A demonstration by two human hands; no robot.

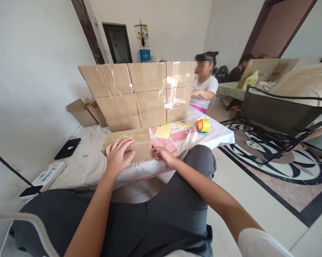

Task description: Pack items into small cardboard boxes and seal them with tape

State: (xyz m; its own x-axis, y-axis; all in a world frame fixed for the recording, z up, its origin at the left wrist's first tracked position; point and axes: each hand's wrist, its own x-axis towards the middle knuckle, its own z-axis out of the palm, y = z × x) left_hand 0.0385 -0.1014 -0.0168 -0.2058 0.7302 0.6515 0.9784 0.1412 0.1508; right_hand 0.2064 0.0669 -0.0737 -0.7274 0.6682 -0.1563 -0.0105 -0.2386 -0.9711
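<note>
Boxes (pixel 147 101) and tape (pixel 206 125) on cloth-covered table (pixel 220 136)

My left hand (pixel 118 157) rests palm down, fingers (pixel 124 143) spread and thumb (pixel 130 157) apart; my right hand (pixel 163 156) curls its fingers, and both bare forearms (pixel 198 182) reach forward over my lap (pixel 150 221).

Before you, the small box (pixel 142 150) is matt cardboard with glossy clear tape (pixel 122 136) along its top. The stacked cartons (pixel 152 117) are matt cardboard, faced with a shiny, wrinkled plastic layer (pixel 174 81). The tablecloth (pixel 219 132) is creased matt cloth. The tape roll (pixel 204 125) is smooth, glossy plastic. Your trousers (pixel 150 228) are matt cloth; the floor tiles (pixel 230 207) look smooth, slightly glossy.
</note>
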